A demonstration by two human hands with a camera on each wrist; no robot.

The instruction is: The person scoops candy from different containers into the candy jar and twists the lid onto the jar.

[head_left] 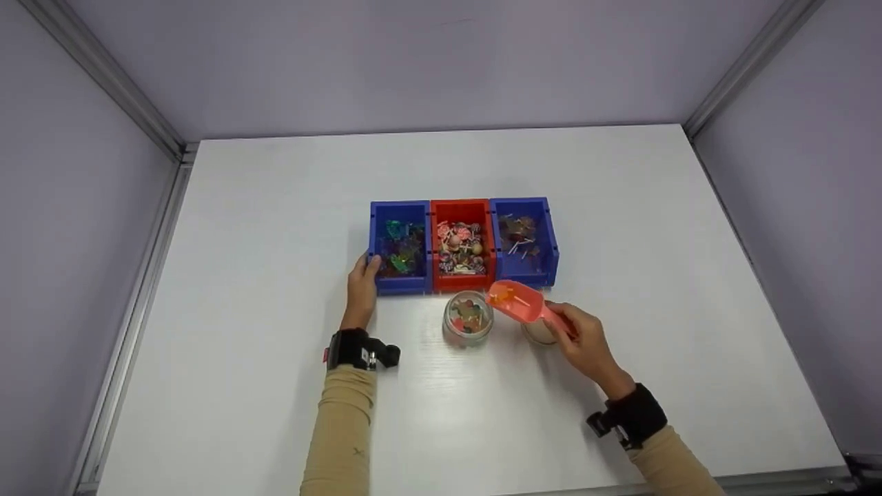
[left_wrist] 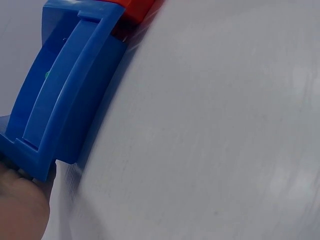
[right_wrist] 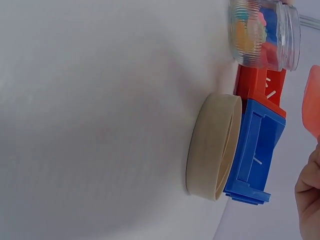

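Scoop (head_left: pixel 529 308) held near jar (right_wrist: pixel 285 37)

The right hand (head_left: pixel 586 341) has its fingers curled round the scoop's handle; the jar stands left of them, a beige lid (right_wrist: pixel 207 150) below. The left hand's (head_left: pixel 362 293) fingers grasp the side of a blue bin (head_left: pixel 405 284).

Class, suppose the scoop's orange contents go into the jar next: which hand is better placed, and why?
Probably the right hand: it holds the scoop, whose tip appears near the glass jar. The left hand touches the left blue bin, farther from the jar.
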